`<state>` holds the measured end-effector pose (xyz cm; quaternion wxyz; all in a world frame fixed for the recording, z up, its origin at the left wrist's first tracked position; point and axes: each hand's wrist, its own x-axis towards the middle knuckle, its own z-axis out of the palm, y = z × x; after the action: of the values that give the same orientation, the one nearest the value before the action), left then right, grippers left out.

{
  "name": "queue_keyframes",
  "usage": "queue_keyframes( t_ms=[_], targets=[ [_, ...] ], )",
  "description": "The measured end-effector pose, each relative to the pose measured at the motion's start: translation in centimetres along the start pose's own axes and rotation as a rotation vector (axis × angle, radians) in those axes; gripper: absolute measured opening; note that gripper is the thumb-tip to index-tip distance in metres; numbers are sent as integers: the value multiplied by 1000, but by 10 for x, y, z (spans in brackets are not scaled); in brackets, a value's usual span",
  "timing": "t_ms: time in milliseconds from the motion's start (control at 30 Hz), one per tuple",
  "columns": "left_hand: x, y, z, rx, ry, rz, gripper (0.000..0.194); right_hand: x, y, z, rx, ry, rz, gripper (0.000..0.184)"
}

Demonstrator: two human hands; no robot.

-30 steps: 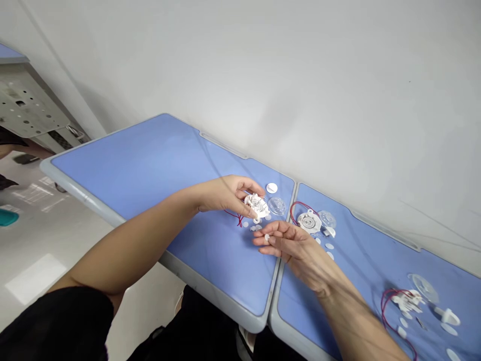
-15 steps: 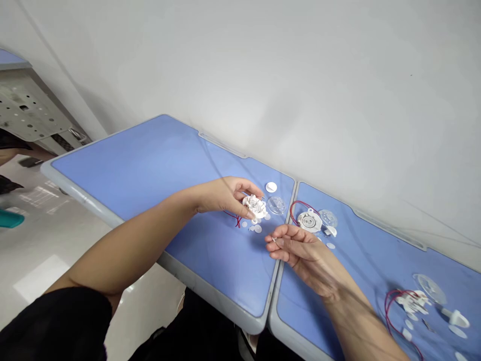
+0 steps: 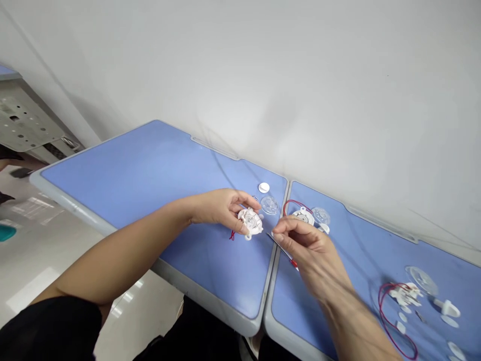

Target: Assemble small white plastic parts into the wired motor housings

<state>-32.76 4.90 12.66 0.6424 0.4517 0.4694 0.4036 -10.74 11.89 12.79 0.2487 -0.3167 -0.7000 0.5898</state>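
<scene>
My left hand (image 3: 233, 210) grips a round white plastic housing (image 3: 250, 221) by its edge, with its open inner side showing. Red wires (image 3: 232, 234) hang below it. Close to the right, my right hand (image 3: 308, 245) has thumb and index finger pinched together; what lies between the tips is too small to make out. Below that hand shows a thin metal-shafted tool with a red part (image 3: 293, 262), perhaps a screwdriver; whether the hand touches it I cannot tell. Beyond my left hand lie a clear plastic disc (image 3: 269, 204) and a white disc (image 3: 264, 187).
On the right-hand table are another white housing (image 3: 303, 215), a clear disc (image 3: 320, 215) and a white knob-like piece (image 3: 323, 228). Farther right lie a further white part (image 3: 406, 295) with red wires, a clear cover (image 3: 421, 280) and small white pieces. A wall (image 3: 240, 75) stands behind.
My right hand has turned over from palm-up, its fingertips still pinched, and the metal tool now shows beneath it. My left hand has tilted the housing and moved slightly lower.
</scene>
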Motion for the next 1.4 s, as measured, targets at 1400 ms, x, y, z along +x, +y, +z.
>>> queue_keyframes(
  t_ms=[1400],
  targets=[
    [11, -14, 14, 33, -22, 52, 69, -1, -3, 6, 482, -83, 524, 27]
  ],
)
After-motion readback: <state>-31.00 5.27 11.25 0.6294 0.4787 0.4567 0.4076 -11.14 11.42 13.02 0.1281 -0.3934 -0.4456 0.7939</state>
